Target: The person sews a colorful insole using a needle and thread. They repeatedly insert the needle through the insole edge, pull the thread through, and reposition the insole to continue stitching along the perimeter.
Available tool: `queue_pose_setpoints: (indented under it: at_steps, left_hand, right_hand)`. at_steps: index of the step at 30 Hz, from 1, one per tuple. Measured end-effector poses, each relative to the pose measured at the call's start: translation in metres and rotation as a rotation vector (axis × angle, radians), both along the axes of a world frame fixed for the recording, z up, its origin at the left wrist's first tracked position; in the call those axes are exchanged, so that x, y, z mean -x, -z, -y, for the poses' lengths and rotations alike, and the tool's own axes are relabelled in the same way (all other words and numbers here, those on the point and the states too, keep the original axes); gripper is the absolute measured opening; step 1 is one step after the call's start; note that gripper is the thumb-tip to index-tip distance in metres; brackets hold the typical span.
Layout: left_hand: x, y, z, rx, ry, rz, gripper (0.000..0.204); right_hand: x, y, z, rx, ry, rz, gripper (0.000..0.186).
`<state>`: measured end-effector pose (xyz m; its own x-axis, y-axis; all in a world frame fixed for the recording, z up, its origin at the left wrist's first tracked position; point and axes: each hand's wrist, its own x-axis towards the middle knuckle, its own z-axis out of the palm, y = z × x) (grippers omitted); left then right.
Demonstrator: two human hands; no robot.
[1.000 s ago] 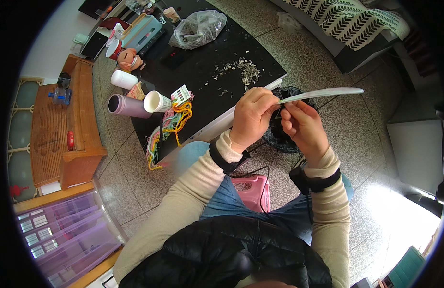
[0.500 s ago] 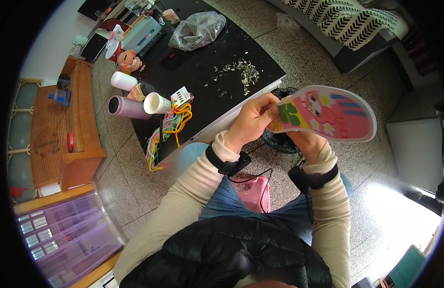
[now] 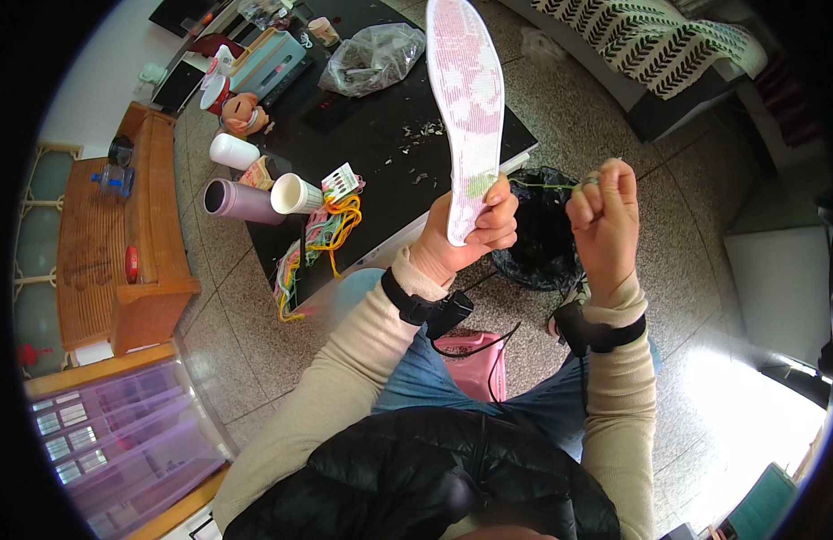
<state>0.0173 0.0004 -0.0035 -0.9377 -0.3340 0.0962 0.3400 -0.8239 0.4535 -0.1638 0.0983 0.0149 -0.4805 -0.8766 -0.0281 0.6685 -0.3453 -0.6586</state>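
I grip a white insole upright in my left hand, closed round its lower end; the face I see carries faint pink and small green stitched patches. A thin green thread stretches from the insole's right side to my right hand, which is raised with its fingers closed on it; I cannot make out whether a needle is there too. Colourful floss skeins with a small printed card lie on the black table to the left of my hands.
The table also holds a paper cup, purple tumbler, white bottle, pig figurine, plastic bag and scattered husks. Below my hands are a black-lined bin and pink stool. A sofa stands upper right, wooden furniture left.
The insole has swung from pointing right, colourful face showing, to upright with its pale face showing. My right hand has pulled away rightward, drawing the green thread out.
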Motion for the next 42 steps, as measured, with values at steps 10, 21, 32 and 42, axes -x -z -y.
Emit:
queue_pose_setpoints:
  at_steps: [10,21,32,42]
  left_hand:
    - [0.002,0.001,-0.004,-0.159,0.119,-0.026,0.031]
    - [-0.001,0.001,-0.007,-0.117,0.119,0.082,0.036]
    - [-0.001,0.002,-0.007,-0.156,0.123,0.027,0.034]
    - [0.001,0.004,-0.008,-0.009,0.013,0.112,0.03]
  right_hand:
    - [-0.038,-0.029,-0.005,-0.112,0.159,-1.345,0.017]
    - [-0.04,-0.027,-0.005,-0.111,0.19,-1.44,0.019]
    - [-0.039,-0.025,-0.006,-0.109,0.196,-1.464,0.02]
    - [-0.033,-0.025,-0.009,-0.129,0.21,-1.629,0.016]
